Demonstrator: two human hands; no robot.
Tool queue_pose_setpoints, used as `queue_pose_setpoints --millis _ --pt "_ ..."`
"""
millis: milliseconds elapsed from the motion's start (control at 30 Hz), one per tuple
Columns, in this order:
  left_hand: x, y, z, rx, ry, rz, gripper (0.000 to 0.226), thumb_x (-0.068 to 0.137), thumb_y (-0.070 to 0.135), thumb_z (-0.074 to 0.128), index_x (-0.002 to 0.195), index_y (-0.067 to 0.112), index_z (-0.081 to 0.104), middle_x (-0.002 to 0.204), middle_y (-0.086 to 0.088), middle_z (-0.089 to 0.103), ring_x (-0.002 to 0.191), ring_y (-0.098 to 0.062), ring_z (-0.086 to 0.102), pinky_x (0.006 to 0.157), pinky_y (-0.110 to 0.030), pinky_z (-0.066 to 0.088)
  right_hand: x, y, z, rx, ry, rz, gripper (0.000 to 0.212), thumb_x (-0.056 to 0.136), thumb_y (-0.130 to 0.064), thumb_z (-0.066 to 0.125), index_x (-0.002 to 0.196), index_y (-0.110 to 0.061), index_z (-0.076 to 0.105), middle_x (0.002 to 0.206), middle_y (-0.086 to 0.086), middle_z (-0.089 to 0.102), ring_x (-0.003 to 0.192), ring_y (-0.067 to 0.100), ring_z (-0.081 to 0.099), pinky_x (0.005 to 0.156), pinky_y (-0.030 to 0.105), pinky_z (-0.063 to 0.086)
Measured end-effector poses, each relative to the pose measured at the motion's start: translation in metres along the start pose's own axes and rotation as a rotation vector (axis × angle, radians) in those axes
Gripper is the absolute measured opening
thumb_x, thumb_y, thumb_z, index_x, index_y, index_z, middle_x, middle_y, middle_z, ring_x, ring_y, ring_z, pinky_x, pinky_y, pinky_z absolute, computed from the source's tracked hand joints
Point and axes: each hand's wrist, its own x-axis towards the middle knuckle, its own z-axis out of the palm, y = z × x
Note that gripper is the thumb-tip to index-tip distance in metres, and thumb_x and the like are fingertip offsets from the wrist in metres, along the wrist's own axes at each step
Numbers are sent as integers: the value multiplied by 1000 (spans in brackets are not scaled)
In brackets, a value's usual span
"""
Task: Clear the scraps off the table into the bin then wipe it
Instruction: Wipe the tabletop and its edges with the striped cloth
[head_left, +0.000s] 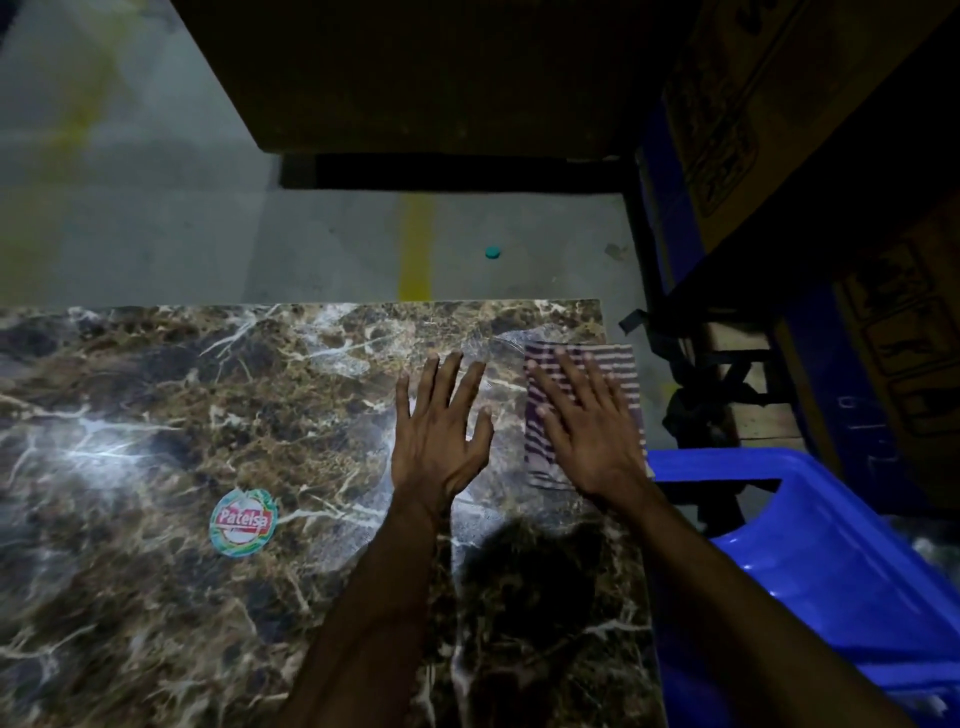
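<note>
A brown marble-patterned table (156, 415) fills the lower left of the head view. Near its far right corner lies a striped purple and white cloth (618, 369). My right hand (587, 431) lies flat on this cloth with straight, spread fingers. Just to its left my left hand (441, 426) rests flat on the bare tabletop, fingers spread, beside the cloth and apart from it. A blue plastic bin (831, 561) stands against the table's right edge, below the level of the top. No scraps show on the table surface.
A round "Patelsa" sticker (243, 522) is on the tabletop left of my arms. On the grey floor beyond the table lie a teal bottle cap (492, 252) and a yellow painted line (415, 254). Cardboard boxes (779, 104) and blue racking stand at right.
</note>
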Motion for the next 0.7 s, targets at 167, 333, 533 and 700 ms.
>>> queue_pose_setpoints --millis 167,333,533,700 --pt "3 0 -1 34 1 -3 64 102 49 39 163 40 18 174 10 8 160 -14 -3 127 -58 4 45 2 -5 18 76 104 57 110 -51 19 165 -40 12 175 0 8 161 28 2 129 50 11" --pt "2 0 0 20 9 -11 64 102 50 38 162 42 17 173 12 6 160 -13 -4 127 -58 3 78 -17 -2 -17 62 123 57 109 -53 15 165 -41 11 174 0 9 161 30 5 129 52 9" --pt "1 -1 3 37 42 1 62 104 49 39 162 41 20 173 11 10 161 -14 -1 127 -58 7 47 -23 4 -17 -10 -108 56 110 -53 15 165 -42 5 175 -1 0 161 27 -3 129 50 4" --pt "1 -1 2 21 35 3 65 102 48 42 163 41 20 173 11 9 161 -14 -3 127 -59 6 23 8 -4 9 7 -4 55 111 -52 18 163 -47 1 175 -6 -2 161 24 -6 129 50 5"
